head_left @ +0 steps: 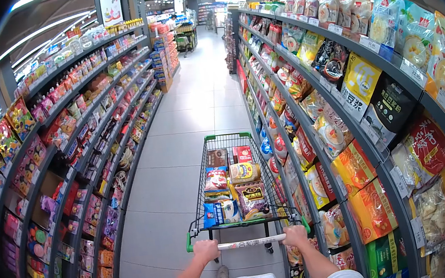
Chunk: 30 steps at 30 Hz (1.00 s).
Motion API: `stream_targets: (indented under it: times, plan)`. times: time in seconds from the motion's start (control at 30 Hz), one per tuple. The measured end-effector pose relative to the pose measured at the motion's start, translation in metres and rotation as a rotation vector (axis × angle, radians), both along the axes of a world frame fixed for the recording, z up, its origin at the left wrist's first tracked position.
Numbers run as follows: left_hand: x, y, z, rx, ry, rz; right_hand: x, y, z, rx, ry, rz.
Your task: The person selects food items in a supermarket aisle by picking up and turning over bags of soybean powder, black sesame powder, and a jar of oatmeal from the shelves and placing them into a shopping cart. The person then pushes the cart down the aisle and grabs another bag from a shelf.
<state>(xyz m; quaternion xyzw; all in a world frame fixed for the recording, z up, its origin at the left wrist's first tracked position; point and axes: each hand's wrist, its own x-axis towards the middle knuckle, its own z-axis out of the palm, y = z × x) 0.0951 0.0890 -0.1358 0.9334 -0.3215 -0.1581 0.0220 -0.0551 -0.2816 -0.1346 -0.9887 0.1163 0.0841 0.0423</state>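
Observation:
Both my hands grip the white handle point(251, 242) of a shopping cart. My left hand point(206, 250) is closed round its left end, and my right hand point(295, 235) wraps the right end. Green plastic caps the corners of the wire cart point(201, 182). Inside lie several packaged goods: a purple bag point(251, 200), a blue and white bag point(221, 212), a jar-like pack with a yellow label point(244, 172), a red and white bag point(216, 178), a brown box point(216, 157) and a red box point(242, 154).
Shelves of snacks point(76, 133) line the left side. Close on the right, shelves point(332, 91) hold bagged foods with price tags. A tiled aisle floor point(196, 101) runs ahead between them. Stacked boxes point(163, 55) stand at the left shelf's far end.

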Motion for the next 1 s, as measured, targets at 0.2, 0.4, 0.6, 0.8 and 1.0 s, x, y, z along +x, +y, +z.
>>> stream_targets:
  times: [0.2, 0.4, 0.6, 0.8, 1.0]
  plan:
    - [0.003, 0.003, 0.006, -0.022, 0.049, 0.017, -0.006, 0.01, -0.016, -0.049, -0.419, 0.021]
    - [0.008, 0.009, 0.006, -0.098, 0.074, -0.011, -0.003, 0.018, -0.003, -0.072, -0.293, -0.015]
    - [0.011, 0.014, 0.004, -0.158, 0.095, -0.021, -0.002, 0.032, 0.001, -0.115, -0.198, -0.125]
    - [0.015, 0.017, 0.008, -0.153, 0.109, -0.024, 0.001, 0.041, 0.007, -0.127, -0.128, -0.162]
    - [0.02, 0.019, 0.008, -0.116, 0.119, -0.019, 0.005, 0.045, 0.008, -0.101, -0.106, -0.159]
